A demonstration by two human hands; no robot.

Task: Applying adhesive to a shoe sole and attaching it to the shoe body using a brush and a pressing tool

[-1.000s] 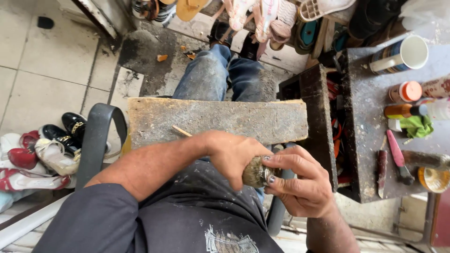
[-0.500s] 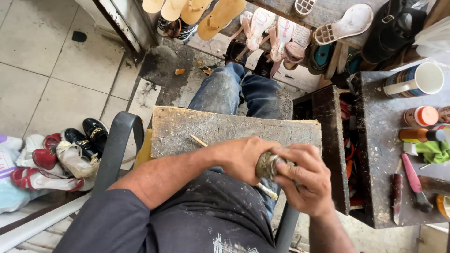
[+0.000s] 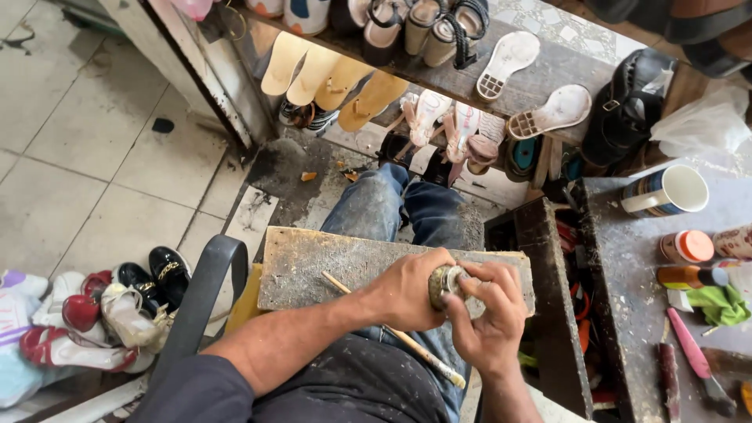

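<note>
My left hand [image 3: 407,290] is wrapped around a small round grimy tin [image 3: 444,283], which I hold just above a worn wooden board [image 3: 313,262] resting on my lap. The fingers of my right hand [image 3: 489,317] pinch the tin's top from the right side. A thin wooden stick [image 3: 407,341] lies slanted under my left wrist, from the board down across my dark apron. My jeans-clad legs [image 3: 392,207] stretch forward beyond the board.
A shelf [image 3: 470,74] of sandals and soles runs across the top. A dark workbench [image 3: 650,274] at right holds a mug [image 3: 670,192], small bottles, a green rag and a pink-handled tool [image 3: 693,356]. Several shoes [image 3: 102,313] lie piled on the tiled floor at left.
My view has tilted up, so the shelf of sandals shows more. Both hands stay on the tin above the board, the right fingers shifting on its top.
</note>
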